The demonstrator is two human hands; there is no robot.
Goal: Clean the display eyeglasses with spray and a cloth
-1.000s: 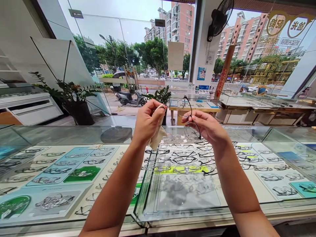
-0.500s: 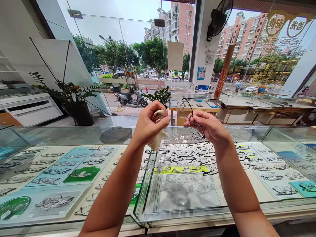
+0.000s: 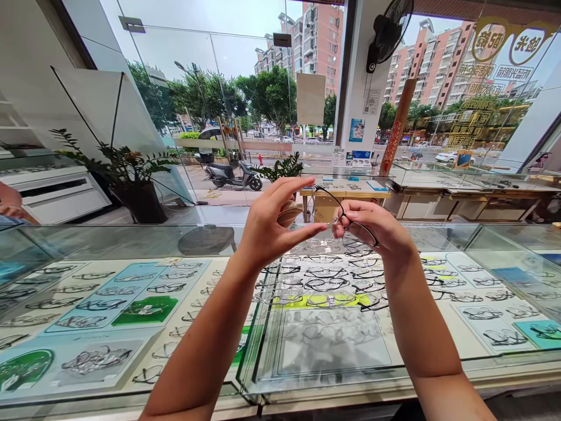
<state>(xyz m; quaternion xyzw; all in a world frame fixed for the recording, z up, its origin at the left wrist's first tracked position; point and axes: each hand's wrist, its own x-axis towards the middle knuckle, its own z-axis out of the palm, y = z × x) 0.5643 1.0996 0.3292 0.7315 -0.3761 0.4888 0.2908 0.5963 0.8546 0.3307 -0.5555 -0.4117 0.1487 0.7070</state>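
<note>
Between my hands, above the glass display case (image 3: 324,374), is a pair of eyeglasses (image 3: 371,233) with a dark upper rim and clear lenses. My right hand (image 3: 380,225) pinches it near the middle of the frame. One lens hangs below those fingers; the other reaches toward my left hand (image 3: 267,228). That hand has its thumb and forefinger spread on either side of the left lens. Its other fingers curl around a bunched pale cloth (image 3: 291,213), mostly hidden by the hand.
Rows of eyeglasses (image 3: 326,283) lie inside the case under the glass. Beyond it are a round dark stool (image 3: 207,240), a potted plant (image 3: 139,202) and a wooden table (image 3: 326,202). Another person's arm (image 3: 11,202) shows at the far left edge.
My left hand has opened its thumb and forefinger and moved right to the left lens. The eyeglasses have shifted slightly right and down. Another person's arm has appeared at the left.
</note>
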